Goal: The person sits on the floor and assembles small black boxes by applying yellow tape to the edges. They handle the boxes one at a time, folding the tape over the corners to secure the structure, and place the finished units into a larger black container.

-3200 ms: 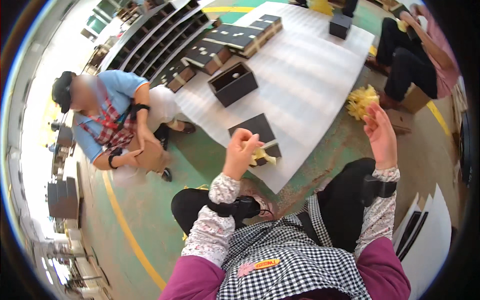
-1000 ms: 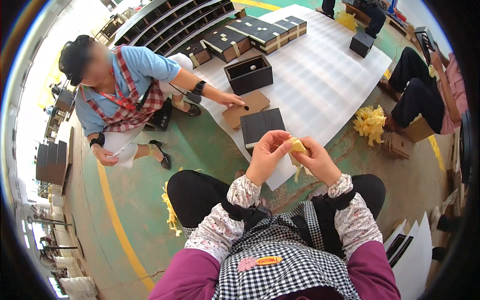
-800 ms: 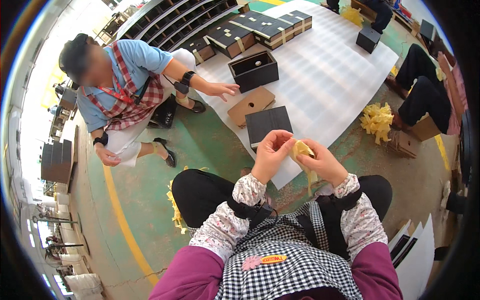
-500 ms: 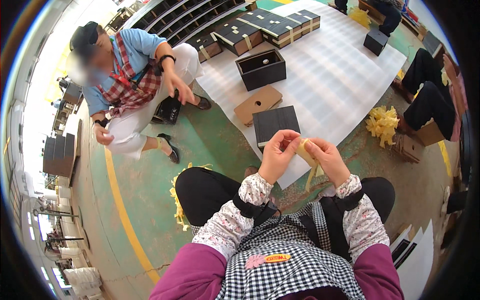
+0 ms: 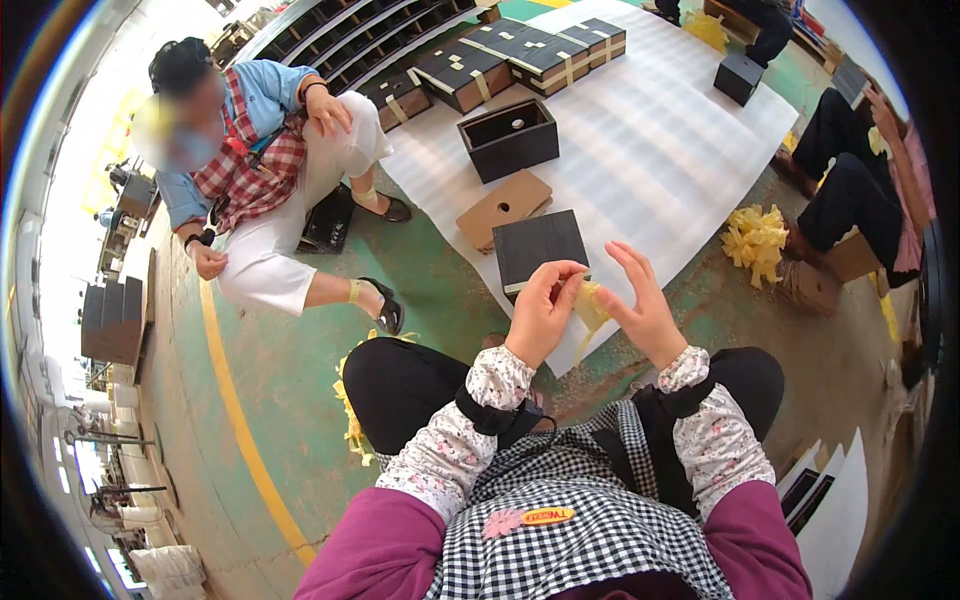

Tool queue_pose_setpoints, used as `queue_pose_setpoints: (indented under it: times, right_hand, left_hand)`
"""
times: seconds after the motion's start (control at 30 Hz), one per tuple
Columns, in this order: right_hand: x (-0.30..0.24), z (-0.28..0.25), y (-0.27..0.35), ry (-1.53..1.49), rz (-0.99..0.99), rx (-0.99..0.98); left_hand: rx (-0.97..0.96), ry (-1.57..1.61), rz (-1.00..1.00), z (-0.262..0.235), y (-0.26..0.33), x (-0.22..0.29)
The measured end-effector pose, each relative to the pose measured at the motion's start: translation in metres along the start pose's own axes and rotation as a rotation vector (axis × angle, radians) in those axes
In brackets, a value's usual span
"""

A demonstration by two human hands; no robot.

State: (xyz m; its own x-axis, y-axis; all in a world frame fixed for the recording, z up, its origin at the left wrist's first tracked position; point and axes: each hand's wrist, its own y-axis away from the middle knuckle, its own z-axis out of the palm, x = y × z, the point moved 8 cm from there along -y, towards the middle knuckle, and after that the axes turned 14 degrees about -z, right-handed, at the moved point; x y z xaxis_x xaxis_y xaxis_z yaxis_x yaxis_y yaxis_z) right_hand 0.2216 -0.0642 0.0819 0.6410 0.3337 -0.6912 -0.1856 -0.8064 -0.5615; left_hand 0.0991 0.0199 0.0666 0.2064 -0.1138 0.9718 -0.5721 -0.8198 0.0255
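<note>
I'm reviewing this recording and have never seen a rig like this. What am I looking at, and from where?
There is no machine here, only a bare-handed person. The camera is worn on the head, the left of two, looking down; its fisheye lens bends straight edges. The left hand pinches a thin yellow strip. The right hand is open beside it; whether its thumb touches the strip is hard to tell. Ahead, a white sheet on the floor bears a black box nearest the hands, a brown board with a round hole, an open-topped black box and dark boxes bound with pale bands.
</note>
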Motion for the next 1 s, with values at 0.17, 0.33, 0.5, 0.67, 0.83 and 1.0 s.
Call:
queue_pose_setpoints:
  times: [0.17,0.33,0.5,0.67,0.83,1.0]
  right_hand:
    - [-0.006,0.027,0.015,-0.276,0.146,-0.153]
    - [0.014,0.035,0.030,-0.356,0.225,-0.222]
    - [0.011,0.034,0.040,-0.428,0.351,-0.250]
    - [0.014,0.040,0.047,-0.542,0.421,-0.313]
    - [0.020,0.042,0.049,-0.662,0.496,-0.266]
    - [0.033,0.043,0.052,-0.602,0.474,-0.286]
  left_hand:
    - [-0.081,0.136,-0.064,0.013,0.001,-0.017]
    - [-0.160,0.354,-0.140,0.018,0.003,-0.031]
    - [-0.308,0.224,-0.152,0.023,0.014,-0.039]
    - [-0.305,0.150,-0.164,0.012,0.016,-0.043]
    - [-0.291,0.158,-0.126,0.011,0.012,-0.048]
    - [-0.277,0.112,-0.144,0.012,0.013,-0.045]
